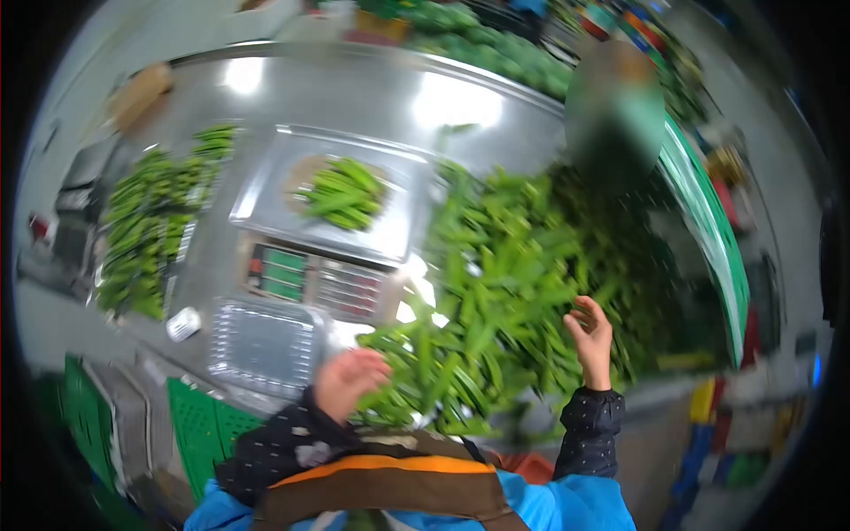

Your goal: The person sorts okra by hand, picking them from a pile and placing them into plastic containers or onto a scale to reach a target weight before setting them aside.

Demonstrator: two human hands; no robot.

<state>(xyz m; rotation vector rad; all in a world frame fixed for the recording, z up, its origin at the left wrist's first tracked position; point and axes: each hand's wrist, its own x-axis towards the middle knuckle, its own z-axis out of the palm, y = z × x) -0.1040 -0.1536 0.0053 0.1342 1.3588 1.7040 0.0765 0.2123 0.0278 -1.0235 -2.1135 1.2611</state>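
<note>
A large heap of green okra pods [496, 283] spreads over the metal table. My left hand [351, 382] is over the near left edge of the heap, its fingers stretched out, slightly blurred, with nothing visible in them. Above the right side of the pile, my right hand [595, 341] has its thumb and fingers apart and holds nothing. A digital scale [310, 283] stands left of the heap. On its metal pan [266, 190] lies a small bunch of okra [343, 193].
Clear plastic trays [266, 347] sit near my left forearm, beside a small white roll [183, 325]. Packed okra [150, 230] lies in rows at the far left. Green crates [208, 434] stand below the table's edge. A green-rimmed container [717, 239] is at the right.
</note>
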